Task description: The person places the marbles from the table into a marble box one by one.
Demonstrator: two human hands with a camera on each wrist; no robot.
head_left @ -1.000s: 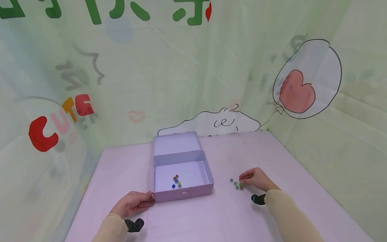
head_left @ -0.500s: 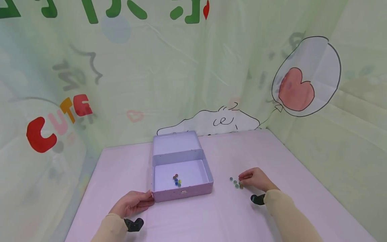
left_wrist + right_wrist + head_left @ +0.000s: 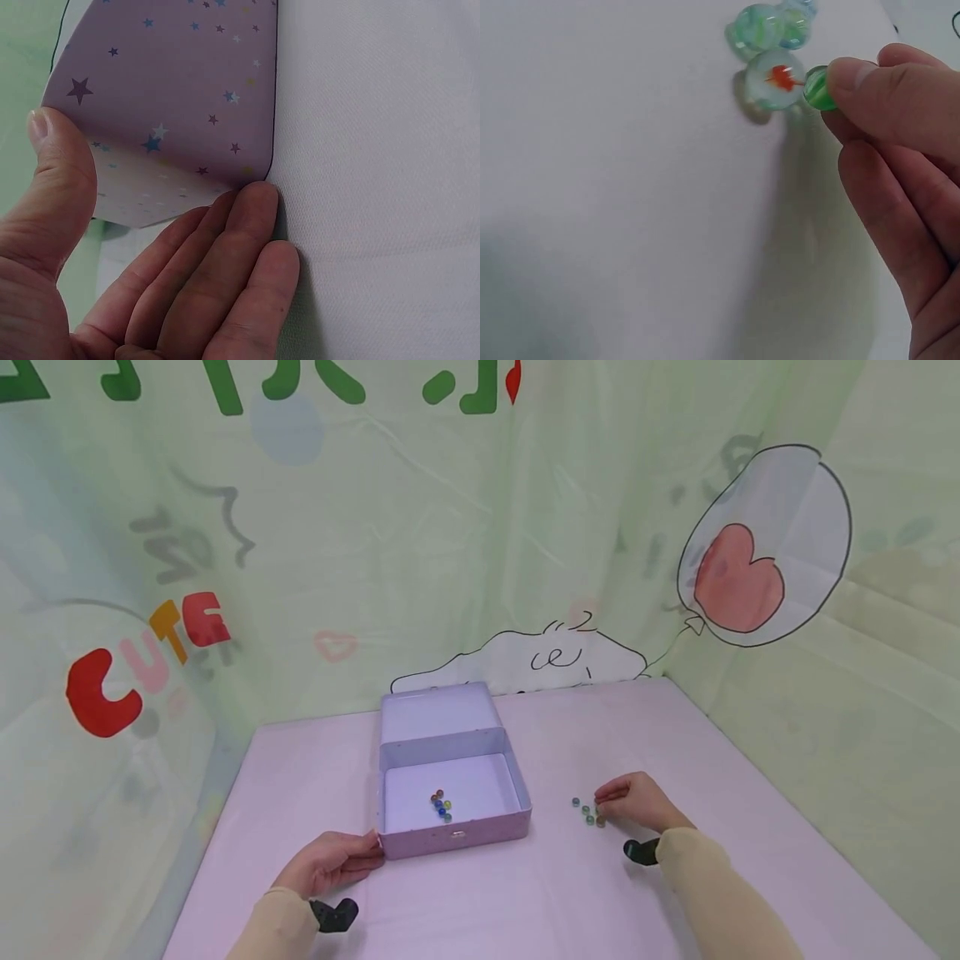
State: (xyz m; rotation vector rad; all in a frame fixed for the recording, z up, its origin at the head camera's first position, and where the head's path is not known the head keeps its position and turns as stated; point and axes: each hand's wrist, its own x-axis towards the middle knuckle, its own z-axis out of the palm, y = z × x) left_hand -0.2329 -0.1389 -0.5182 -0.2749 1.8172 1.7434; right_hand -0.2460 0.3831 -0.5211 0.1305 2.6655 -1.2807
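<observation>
In the head view, an open lilac box (image 3: 480, 833) with a raised lid (image 3: 438, 710) stands on the table. Several glass marbles (image 3: 441, 811), brown, blue, yellow and green, lie together on its floor. My left hand (image 3: 330, 862) is at the box's near left corner; in the left wrist view its fingers are fairly straight against the star-patterned side (image 3: 180, 97), thumb along the edge. My right hand (image 3: 637, 802) pinches a green marble (image 3: 818, 90) between thumb and fingers. Right beside it is a clear marble with an orange core (image 3: 781, 78).
Several pale green marbles (image 3: 587, 811) lie on the table just left of my right hand, some way right of the box. A pale cloth (image 3: 450, 527) with printed letters and a balloon hangs behind and beside the table (image 3: 315, 768).
Inside the box, a dark blue marble has rolled right and joined the other marbles. Both hands have stayed nearly in place.
</observation>
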